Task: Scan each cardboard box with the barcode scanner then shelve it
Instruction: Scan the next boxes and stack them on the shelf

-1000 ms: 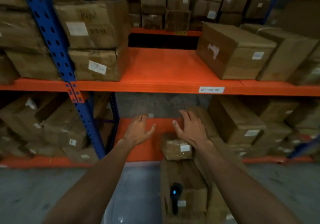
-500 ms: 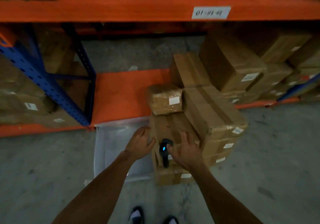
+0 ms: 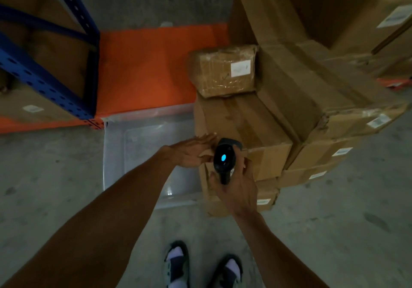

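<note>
Right hand (image 3: 236, 187) grips the scanner (image 3: 223, 159) by its handle, fingers curled round it, blue light lit, the unit held just above the near edge of the top box (image 3: 243, 127) of the floor stack. Left hand (image 3: 191, 151) lies flat, fingers straight, against that box's near left corner, holding nothing. A small taped box (image 3: 225, 70) with a white label sits on the far end of the same box, beside the orange shelf (image 3: 145, 69); a clear bin (image 3: 142, 154) stands on the floor left of the stack.
</note>
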Action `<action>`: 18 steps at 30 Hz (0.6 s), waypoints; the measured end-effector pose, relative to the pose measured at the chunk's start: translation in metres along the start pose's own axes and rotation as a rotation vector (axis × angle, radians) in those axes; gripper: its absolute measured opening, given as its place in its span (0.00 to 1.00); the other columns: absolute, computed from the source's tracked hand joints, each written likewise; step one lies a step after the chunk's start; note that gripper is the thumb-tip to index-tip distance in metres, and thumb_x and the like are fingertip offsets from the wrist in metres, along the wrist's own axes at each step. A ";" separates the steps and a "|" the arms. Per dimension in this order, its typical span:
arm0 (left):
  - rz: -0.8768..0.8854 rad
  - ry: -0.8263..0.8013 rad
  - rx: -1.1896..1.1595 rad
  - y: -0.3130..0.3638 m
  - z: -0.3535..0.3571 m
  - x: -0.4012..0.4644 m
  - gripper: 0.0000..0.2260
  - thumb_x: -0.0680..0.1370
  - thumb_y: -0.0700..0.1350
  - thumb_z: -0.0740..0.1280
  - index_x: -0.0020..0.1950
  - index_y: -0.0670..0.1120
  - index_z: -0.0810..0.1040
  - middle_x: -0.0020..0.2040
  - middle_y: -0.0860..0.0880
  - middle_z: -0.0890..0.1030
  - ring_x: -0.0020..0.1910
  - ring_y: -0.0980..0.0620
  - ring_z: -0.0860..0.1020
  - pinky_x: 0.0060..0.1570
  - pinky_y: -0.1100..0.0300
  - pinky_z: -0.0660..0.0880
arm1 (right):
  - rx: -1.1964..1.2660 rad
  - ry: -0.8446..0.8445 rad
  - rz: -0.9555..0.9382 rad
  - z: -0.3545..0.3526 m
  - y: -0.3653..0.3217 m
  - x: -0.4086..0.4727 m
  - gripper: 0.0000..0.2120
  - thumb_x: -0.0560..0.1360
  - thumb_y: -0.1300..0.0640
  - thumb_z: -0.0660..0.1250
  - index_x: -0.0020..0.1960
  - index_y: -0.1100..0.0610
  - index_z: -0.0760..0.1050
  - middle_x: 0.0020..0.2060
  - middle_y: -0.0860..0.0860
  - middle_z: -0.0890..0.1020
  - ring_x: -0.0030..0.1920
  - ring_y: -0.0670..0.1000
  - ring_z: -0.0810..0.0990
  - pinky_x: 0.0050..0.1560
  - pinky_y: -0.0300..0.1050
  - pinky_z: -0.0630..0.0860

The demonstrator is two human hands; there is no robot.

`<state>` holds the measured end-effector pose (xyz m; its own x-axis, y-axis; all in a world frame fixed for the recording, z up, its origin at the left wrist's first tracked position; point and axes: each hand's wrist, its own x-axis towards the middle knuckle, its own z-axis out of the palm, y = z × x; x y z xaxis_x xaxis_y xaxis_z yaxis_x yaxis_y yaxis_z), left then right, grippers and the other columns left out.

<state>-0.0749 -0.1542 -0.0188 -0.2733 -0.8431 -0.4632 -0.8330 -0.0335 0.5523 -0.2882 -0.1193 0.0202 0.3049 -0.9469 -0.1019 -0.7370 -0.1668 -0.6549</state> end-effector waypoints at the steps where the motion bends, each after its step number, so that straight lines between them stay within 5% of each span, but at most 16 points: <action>1: 0.010 0.026 -0.022 -0.002 0.004 0.003 0.32 0.82 0.59 0.57 0.81 0.53 0.45 0.80 0.54 0.45 0.78 0.57 0.46 0.76 0.56 0.42 | 0.004 0.001 -0.005 0.004 0.002 0.001 0.42 0.72 0.48 0.78 0.80 0.54 0.62 0.65 0.64 0.75 0.55 0.67 0.80 0.49 0.64 0.82; 11: 0.040 0.127 -0.067 -0.003 0.007 0.004 0.29 0.81 0.53 0.63 0.79 0.49 0.57 0.80 0.53 0.52 0.78 0.54 0.52 0.77 0.55 0.46 | 0.182 -0.013 0.018 0.008 0.009 0.004 0.41 0.73 0.59 0.78 0.81 0.54 0.61 0.70 0.59 0.75 0.64 0.61 0.79 0.53 0.47 0.76; 15: 0.020 0.097 -0.058 0.000 -0.003 0.005 0.29 0.80 0.56 0.63 0.79 0.51 0.59 0.80 0.55 0.54 0.77 0.53 0.54 0.73 0.60 0.45 | 0.308 0.032 0.060 -0.005 -0.007 0.008 0.40 0.70 0.57 0.78 0.79 0.49 0.66 0.68 0.48 0.78 0.65 0.51 0.78 0.59 0.53 0.80; 18: -0.032 0.066 -0.028 -0.001 -0.008 0.008 0.31 0.79 0.58 0.64 0.79 0.54 0.58 0.79 0.56 0.56 0.77 0.47 0.57 0.76 0.52 0.54 | 0.500 0.054 0.100 -0.021 -0.024 0.018 0.39 0.66 0.49 0.74 0.76 0.45 0.68 0.64 0.33 0.78 0.65 0.40 0.77 0.61 0.41 0.78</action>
<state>-0.0725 -0.1649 -0.0175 -0.2132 -0.8750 -0.4346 -0.8269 -0.0753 0.5573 -0.2775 -0.1379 0.0501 0.2068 -0.9665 -0.1520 -0.3778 0.0644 -0.9236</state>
